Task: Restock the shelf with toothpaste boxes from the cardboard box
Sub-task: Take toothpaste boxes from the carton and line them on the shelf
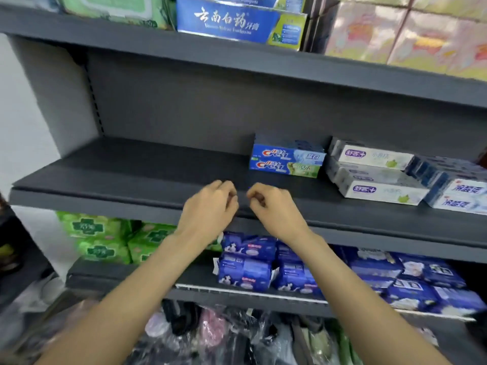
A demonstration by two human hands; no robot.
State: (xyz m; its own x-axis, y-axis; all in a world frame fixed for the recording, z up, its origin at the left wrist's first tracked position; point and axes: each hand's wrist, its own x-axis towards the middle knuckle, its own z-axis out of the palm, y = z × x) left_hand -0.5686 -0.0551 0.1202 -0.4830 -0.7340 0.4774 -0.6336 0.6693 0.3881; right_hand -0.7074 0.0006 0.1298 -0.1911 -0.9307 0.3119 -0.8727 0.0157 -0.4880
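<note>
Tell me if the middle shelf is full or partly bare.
Partly bare: the middle shelf holds toothpaste boxes only on its right half; its left half shows dark board.

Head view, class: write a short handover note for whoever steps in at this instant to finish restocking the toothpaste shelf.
Left hand: fingers curled, holding nothing, at the front edge of the middle shelf.
Right hand: the same, beside it.
Things: two Crest boxes stacked mid-shelf; white toothpaste boxes stacked to their right; more blue and white boxes at far right. The cardboard box is not in view.
Done: the right part of the shelf holds stock.
Left: the shelf's left half is bare; find the cardboard box and fill it.
</note>
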